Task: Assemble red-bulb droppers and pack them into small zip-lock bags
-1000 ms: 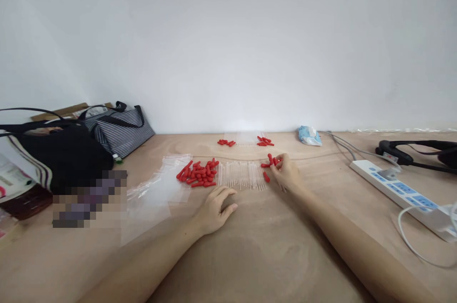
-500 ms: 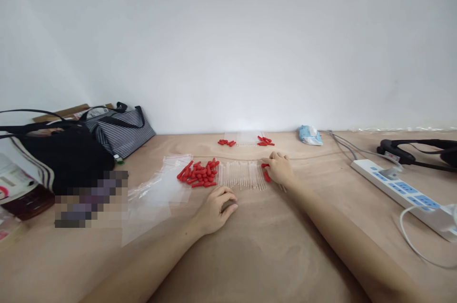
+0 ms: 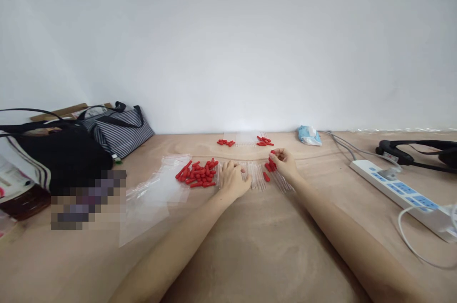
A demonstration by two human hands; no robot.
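My left hand (image 3: 233,179) lies over the row of thin clear tubes (image 3: 257,177), its fingers bent and apart, touching the left part of the row. A red piece shows at the fingertips of my right hand (image 3: 284,162), pinched between thumb and finger. Under and beside that hand lie more red pieces (image 3: 266,177) and further clear tubes (image 3: 283,183). To the left of my left hand is a heap of red rubber-like pieces (image 3: 198,174), partly on clear plastic bags (image 3: 160,186).
Near the wall, a clear bag (image 3: 246,138) lies between two small red groups. Farther right are a blue packet (image 3: 309,135), a white power strip (image 3: 400,193) with cables and a black headset (image 3: 396,151). Black (image 3: 71,160) and striped bags (image 3: 123,131) stand left.
My left hand has moved forward and right onto the tubes. My right hand has risen slightly from the red pieces, now with one in its fingertips.
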